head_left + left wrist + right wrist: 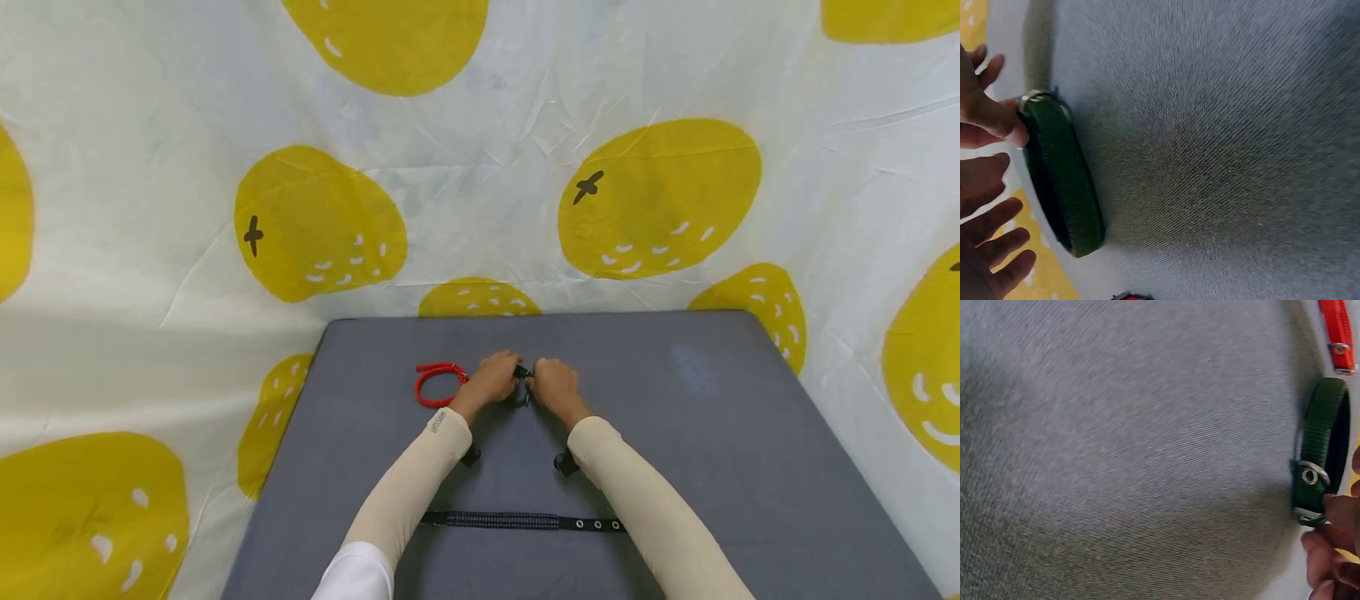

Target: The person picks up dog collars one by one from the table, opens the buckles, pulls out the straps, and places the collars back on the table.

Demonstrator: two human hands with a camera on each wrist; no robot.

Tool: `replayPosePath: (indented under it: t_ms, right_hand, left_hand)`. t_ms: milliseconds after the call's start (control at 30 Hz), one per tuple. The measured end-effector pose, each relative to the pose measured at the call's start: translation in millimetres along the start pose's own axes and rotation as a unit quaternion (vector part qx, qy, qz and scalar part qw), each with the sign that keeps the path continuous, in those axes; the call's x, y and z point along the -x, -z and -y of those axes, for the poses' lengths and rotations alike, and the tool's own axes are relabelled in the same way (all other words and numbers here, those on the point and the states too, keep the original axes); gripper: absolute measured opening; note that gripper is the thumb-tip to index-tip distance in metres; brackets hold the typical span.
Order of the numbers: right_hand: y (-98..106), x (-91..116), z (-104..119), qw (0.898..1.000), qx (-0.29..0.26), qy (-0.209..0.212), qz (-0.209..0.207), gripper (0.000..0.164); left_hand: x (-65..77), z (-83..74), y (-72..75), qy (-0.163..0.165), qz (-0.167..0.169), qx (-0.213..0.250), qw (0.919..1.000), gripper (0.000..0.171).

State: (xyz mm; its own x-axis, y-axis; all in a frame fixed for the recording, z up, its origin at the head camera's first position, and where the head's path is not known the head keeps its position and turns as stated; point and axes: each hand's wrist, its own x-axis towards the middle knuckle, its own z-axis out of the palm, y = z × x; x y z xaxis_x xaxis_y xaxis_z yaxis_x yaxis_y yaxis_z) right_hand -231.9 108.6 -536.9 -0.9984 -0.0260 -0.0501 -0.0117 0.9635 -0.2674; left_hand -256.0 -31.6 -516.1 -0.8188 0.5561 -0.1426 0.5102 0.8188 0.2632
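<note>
A dark green buckled collar (1063, 175), curved into a loop, stands on its edge close over the grey surface in the left wrist view. My right hand (555, 387) pinches its buckle end between thumb and fingers, as the right wrist view also shows beside the metal ring and eyelet. Opposite it, my left hand (491, 379) is near the loop with its fingers (1004, 250) spread and relaxed. Only a small dark part of the collar shows between the hands in the head view.
A coiled red collar (422, 392) lies just left of my left hand. Nearer to me, a long black collar with eyelets (502, 521) stretches across the grey table (750, 467), partly behind my forearms. White cloth with yellow fruit shapes (480, 208) hangs around the table.
</note>
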Motion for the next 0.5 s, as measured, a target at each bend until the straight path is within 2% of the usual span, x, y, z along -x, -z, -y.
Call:
replayPosePath:
  t_ms: [100, 167, 367, 500]
  right_hand:
    - [-3, 3, 4, 1.000, -0.002, 0.004, -0.009, 0.022]
    - [-5, 5, 5, 1.000, 0.001, 0.007, -0.014, 0.021]
    - [-7, 9, 4, 0.999, 0.003, 0.016, -0.031, 0.019]
    - [-5, 12, -1, 0.999, -0.006, 0.024, -0.034, 0.018]
  left_hand:
    - [-3.5, 2.2, -9.5, 0.018, 0.015, -0.031, 0.9992, 0.043]
    - [-4.8, 4.7, -14.7, 0.024, 0.012, -0.049, 0.9984, 0.040]
    - [-5.5, 10.3, -25.1, 0.021, -0.037, -0.087, 0.9953, 0.019]
    - [-4.3, 11.1, -28.0, 0.015, -0.059, -0.087, 0.9944, 0.011]
